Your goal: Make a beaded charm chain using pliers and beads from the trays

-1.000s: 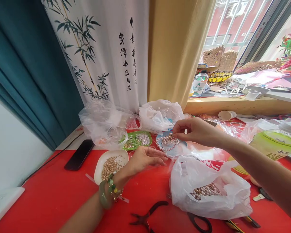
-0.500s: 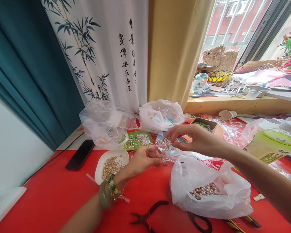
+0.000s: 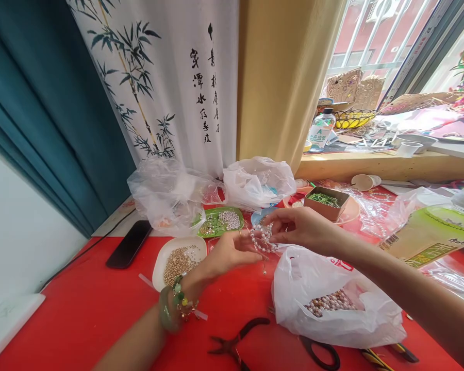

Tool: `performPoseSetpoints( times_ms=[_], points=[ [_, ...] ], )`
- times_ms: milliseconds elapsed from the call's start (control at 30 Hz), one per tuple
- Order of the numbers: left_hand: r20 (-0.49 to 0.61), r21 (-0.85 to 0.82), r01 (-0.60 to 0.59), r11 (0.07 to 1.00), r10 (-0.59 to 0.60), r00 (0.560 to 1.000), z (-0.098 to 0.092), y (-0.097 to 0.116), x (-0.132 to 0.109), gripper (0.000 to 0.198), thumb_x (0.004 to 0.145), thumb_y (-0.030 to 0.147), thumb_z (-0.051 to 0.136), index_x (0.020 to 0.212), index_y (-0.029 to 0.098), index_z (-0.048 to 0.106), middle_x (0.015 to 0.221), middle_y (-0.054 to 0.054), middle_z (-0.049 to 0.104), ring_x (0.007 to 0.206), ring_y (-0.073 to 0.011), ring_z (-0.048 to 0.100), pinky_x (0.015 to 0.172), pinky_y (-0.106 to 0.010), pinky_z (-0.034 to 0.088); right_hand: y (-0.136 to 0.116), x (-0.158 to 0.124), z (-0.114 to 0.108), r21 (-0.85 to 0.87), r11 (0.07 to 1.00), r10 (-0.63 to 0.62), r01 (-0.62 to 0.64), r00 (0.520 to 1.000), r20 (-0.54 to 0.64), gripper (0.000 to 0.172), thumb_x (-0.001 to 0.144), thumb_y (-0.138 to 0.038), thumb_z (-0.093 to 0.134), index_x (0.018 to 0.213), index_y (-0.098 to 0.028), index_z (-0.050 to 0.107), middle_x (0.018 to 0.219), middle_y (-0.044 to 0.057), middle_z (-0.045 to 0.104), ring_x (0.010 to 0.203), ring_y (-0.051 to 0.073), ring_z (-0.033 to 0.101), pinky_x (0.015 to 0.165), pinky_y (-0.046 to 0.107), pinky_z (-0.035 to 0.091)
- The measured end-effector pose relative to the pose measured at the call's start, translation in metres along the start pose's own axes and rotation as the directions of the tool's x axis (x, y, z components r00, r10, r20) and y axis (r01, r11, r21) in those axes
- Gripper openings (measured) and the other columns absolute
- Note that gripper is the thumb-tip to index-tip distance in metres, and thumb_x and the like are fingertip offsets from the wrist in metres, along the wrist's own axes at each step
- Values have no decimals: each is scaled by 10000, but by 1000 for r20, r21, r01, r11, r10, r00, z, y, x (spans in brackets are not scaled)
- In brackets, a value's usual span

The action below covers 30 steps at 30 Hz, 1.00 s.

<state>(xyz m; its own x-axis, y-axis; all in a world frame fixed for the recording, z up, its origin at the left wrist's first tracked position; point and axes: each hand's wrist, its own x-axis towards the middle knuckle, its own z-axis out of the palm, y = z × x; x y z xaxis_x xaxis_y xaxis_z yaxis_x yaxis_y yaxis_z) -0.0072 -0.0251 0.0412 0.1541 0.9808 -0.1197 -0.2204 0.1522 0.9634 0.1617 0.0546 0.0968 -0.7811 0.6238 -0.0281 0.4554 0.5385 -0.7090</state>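
Between my two hands hangs a strand of clear and pearly beads (image 3: 263, 240), looped, with a small bead dangling at its lower end. My left hand (image 3: 232, 252) pinches the strand's left side; green bracelets circle that wrist. From the right, my right hand (image 3: 303, 226) has its thumb and fingertips closed on the strand's other side. Behind the strand, a blue dish (image 3: 258, 216) is partly hidden. Close to my left hand are a white dish of small gold beads (image 3: 159, 260) and a green tray (image 3: 215, 210) with pearly and green beads.
A white plastic bag (image 3: 294, 309) of beads lies below my right forearm. Pliers (image 3: 232, 346) and scissors (image 3: 320, 353) rest at the front edge. Around them are a phone (image 3: 128, 245), a box of green strands (image 3: 325, 203), plastic bags (image 3: 259, 180) and a large jar (image 3: 436, 232).
My right hand has moved slightly right and down. The bead strand now shows as a loop drawn up against my left fingertips, its end dangling. My left hand has hardly moved.
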Motion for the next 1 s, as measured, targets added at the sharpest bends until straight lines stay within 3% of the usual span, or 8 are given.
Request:
performPoseSetpoints(
  times_ms=[133, 233, 367, 533, 733, 833, 933, 1000],
  points=[
    [-159, 51, 12, 999, -4, 987, 0, -2, 2, 279, 589, 366, 715, 684, 123, 616, 668, -36, 647, 639, -163, 629, 577, -246, 446, -2, -1, 3, -2, 999, 32, -32, 999, 8, 153, 701, -326, 600, 714, -177, 632, 645, -5, 615, 601, 128, 527, 531, 243, 382],
    [-206, 87, -4, 996, 22, 978, 0, -3, 3, 225, 597, 325, 704, 651, 117, 637, 663, -30, 644, 610, -134, 602, 580, -234, 447, -1, -1, 4, 7, 1000, 23, -23, 1000, 12, 179, 700, -353, 603, 692, -177, 636, 621, -11, 601, 573, 119, 502, 515, 243, 364],
    [-226, 42, 5, 999, 5, 974, 0, -3, 2, 153, 607, 172, 630, 744, 116, 670, 716, -40, 672, 639, -127, 599, 604, -226, 451, 4, 1, 3, 15, 1000, 4, -4, 1000, -27, 242, 719, -391, 582, 673, -159, 633, 599, -5, 583, 562, 118, 486, 515, 249, 361],
    [-193, 90, -39, 995, 56, 980, -2, -1, 2, 285, 588, 87, 578, 861, 122, 651, 767, -43, 679, 680, -147, 615, 687, -265, 454, 5, 1, 1, 38, 998, 44, -42, 998, -51, 208, 702, -359, 597, 666, -158, 634, 603, -2, 595, 574, 123, 507, 528, 250, 378],
    [-106, 79, -23, 997, 32, 994, 0, 0, 2, 404, 636, 339, 677, 975, 129, 606, 939, -97, 661, 695, -155, 631, 644, -251, 437, 3, 1, -1, -2, 998, 68, -69, 994, -85, 180, 667, -359, 633, 670, -179, 643, 591, -11, 610, 571, 132, 540, 516, 252, 386],
    [-138, 126, -5, 992, 23, 990, -1, -1, 1, 336, 673, 385, 642, 905, 142, 630, 799, -63, 678, 656, -146, 633, 582, -222, 410, 3, 0, 0, 11, 998, 66, -65, 996, -67, 205, 664, -355, 641, 774, -181, 632, 607, -16, 621, 571, 133, 558, 506, 249, 399],
    [-164, 148, 19, 989, 6, 986, -2, -3, 1, 166, 682, 247, 606, 805, 144, 649, 700, -45, 674, 641, -147, 633, 547, -216, 396, 3, 0, 0, 47, 998, 53, -52, 999, -11, 211, 683, -297, 616, 856, -176, 609, 676, -2, 660, 626, 142, 601, 567, 259, 449],
    [-167, 120, 11, 993, 9, 986, -2, -3, 1, 171, 651, 136, 556, 791, 146, 655, 737, -44, 680, 671, -142, 633, 547, -209, 397, 2, 1, -1, 23, 999, 46, -46, 999, -18, 185, 692, -258, 589, 855, -173, 607, 711, 12, 677, 668, 153, 623, 607, 269, 467]
  ],
)
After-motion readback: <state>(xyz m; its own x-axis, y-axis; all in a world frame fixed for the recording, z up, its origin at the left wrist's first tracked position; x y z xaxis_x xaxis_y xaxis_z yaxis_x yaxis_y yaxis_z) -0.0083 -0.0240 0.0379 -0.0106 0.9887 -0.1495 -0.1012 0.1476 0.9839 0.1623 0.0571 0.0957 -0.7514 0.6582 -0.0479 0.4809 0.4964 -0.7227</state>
